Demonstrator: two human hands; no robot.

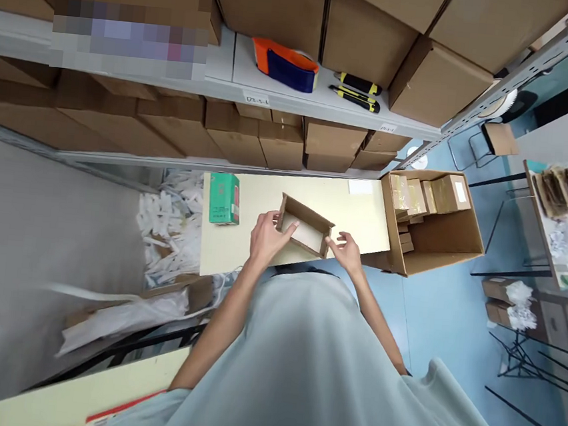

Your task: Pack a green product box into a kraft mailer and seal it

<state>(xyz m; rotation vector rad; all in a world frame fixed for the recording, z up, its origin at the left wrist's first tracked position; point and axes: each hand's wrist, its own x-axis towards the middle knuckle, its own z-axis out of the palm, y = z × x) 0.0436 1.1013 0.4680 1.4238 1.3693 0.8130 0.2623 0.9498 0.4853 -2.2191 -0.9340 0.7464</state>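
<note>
A small open cardboard box point(307, 223) with a white lining lies on the pale yellow table point(265, 198) in front of me. My left hand point(267, 237) grips its left end, thumb and fingers pressed on the wall. My right hand point(345, 249) touches the box's right end with fingers curled against the flap. A green packet point(225, 198) lies on the table to the left, clear of both hands.
A large open carton point(442, 235) holding several small brown boxes stands at the table's right end. White packing scraps point(172, 222) fill a bin on the left. The shelf above carries an orange tape dispenser point(285, 64), two yellow-black cutters point(357, 91) and stacked cartons.
</note>
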